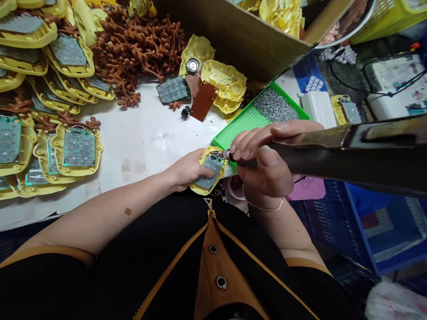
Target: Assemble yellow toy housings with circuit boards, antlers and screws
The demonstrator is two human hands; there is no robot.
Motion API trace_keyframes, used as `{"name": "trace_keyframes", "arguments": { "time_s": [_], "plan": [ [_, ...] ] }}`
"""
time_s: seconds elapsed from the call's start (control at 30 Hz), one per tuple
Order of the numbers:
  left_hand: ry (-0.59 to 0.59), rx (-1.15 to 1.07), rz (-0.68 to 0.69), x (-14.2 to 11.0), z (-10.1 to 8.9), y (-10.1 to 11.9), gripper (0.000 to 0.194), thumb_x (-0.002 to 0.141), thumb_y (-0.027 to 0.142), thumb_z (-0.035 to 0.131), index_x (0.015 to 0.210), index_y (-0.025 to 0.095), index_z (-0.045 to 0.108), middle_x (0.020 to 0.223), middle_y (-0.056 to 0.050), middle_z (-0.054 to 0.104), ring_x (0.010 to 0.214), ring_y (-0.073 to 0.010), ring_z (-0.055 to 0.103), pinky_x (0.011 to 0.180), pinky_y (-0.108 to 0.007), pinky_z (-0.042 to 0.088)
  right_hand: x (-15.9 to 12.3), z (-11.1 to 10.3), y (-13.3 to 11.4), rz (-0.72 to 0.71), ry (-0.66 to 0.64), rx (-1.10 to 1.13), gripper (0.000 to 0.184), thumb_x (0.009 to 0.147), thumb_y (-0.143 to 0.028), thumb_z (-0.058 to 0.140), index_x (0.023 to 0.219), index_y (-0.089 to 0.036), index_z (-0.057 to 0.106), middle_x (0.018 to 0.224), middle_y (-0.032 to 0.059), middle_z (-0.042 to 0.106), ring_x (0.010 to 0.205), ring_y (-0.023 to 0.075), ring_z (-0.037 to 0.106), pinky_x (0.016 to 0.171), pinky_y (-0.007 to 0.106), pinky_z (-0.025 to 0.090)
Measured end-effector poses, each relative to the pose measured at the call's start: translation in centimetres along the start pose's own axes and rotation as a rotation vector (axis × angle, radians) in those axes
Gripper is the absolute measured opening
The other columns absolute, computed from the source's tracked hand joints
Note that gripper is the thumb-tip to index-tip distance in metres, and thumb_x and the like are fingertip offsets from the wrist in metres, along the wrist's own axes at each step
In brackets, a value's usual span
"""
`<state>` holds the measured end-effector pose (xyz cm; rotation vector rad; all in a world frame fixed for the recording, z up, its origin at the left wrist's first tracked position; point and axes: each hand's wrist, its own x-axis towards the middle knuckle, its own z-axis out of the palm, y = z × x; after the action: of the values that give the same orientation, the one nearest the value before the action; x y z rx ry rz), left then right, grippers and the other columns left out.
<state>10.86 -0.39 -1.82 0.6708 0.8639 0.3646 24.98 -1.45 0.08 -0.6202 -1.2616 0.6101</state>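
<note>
My left hand (191,171) grips a yellow plastic shell (197,188) with a circuit board (211,166) inside it, the thumb lying over the board. In my right hand (263,160) is a dark electric screwdriver (333,153), its long body running off to the right. The screwdriver's tip meets the upper part of the shell, near the board's top edge. Just behind my right hand stands a green perforated tray (233,131) with a heap of small metal screws (276,106).
Yellow shells with boards (79,149) are stacked at the left, beside a pile of brown antler-shaped parts (143,49). A loose board (172,90), a speaker (192,66) and a brown board (203,101) lie mid-table. A cardboard box (233,31) stands behind; blue crates (363,231) are at right.
</note>
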Motion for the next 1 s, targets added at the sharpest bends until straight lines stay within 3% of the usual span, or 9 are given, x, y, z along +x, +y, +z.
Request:
{"name": "trace_keyframes", "arguments": {
  "time_s": [0.13,0.33,0.53,0.7,0.87,1.0],
  "plan": [
    [-0.018,-0.009,-0.004,0.0,0.0,0.0,0.043,0.054,0.002,0.067,0.094,0.016,0.058,0.076,0.002,0.064,0.069,-0.0145,0.059,0.069,-0.030,0.046,-0.2,-0.1,-0.1,0.047,0.011,0.004,0.018,0.084,-0.038,0.069,0.096,-0.030,0.058,0.062,-0.0080,0.051,0.048,0.0131,0.055,0.050,0.034,0.052],
    [-0.007,-0.028,-0.023,0.1,0.2,0.2,0.040,0.053,0.002,0.066,0.089,0.017,0.057,0.074,0.001,0.063,0.066,-0.0152,0.060,0.067,-0.030,0.047,0.1,-0.2,0.7,0.018,-0.015,0.001,0.019,0.079,-0.037,0.075,0.090,-0.034,0.060,0.058,-0.0072,0.053,0.040,0.0133,0.046,0.038,0.034,0.041],
    [0.005,-0.034,-0.054,0.2,0.2,0.3,0.040,0.052,0.001,0.062,0.088,0.018,0.056,0.072,0.002,0.061,0.063,-0.0146,0.058,0.065,-0.030,0.046,0.1,-0.2,0.8,0.024,-0.056,-0.082,0.014,0.082,-0.031,0.070,0.091,-0.034,0.060,0.058,-0.0071,0.052,0.042,0.0133,0.049,0.038,0.032,0.045],
    [0.006,-0.031,-0.058,0.3,0.2,0.2,0.039,0.053,0.002,0.063,0.088,0.017,0.057,0.072,0.001,0.062,0.063,-0.0151,0.058,0.065,-0.031,0.047,0.3,-0.2,1.0,0.010,-0.063,-0.133,0.021,0.081,-0.041,0.070,0.097,-0.036,0.058,0.058,-0.0082,0.052,0.037,0.0121,0.045,0.035,0.031,0.044],
    [0.015,-0.035,-0.073,0.3,0.1,0.4,0.039,0.055,0.000,0.065,0.090,0.016,0.060,0.076,-0.002,0.066,0.066,-0.0169,0.062,0.066,-0.032,0.051,1.3,-0.4,-0.5,-0.017,0.025,-0.140,0.023,0.080,-0.042,0.071,0.088,-0.034,0.052,0.051,-0.0098,0.043,0.036,0.0112,0.038,0.038,0.032,0.042],
    [0.038,-0.030,-0.108,0.2,0.1,0.6,0.039,0.056,0.000,0.068,0.091,0.015,0.059,0.076,-0.003,0.068,0.064,-0.0174,0.063,0.063,-0.032,0.053,1.5,-2.8,-0.8,-0.105,0.173,-0.215,0.024,0.077,-0.044,0.071,0.082,-0.031,0.051,0.050,-0.0096,0.035,0.035,0.0112,0.034,0.041,0.034,0.040]
  ]
}}
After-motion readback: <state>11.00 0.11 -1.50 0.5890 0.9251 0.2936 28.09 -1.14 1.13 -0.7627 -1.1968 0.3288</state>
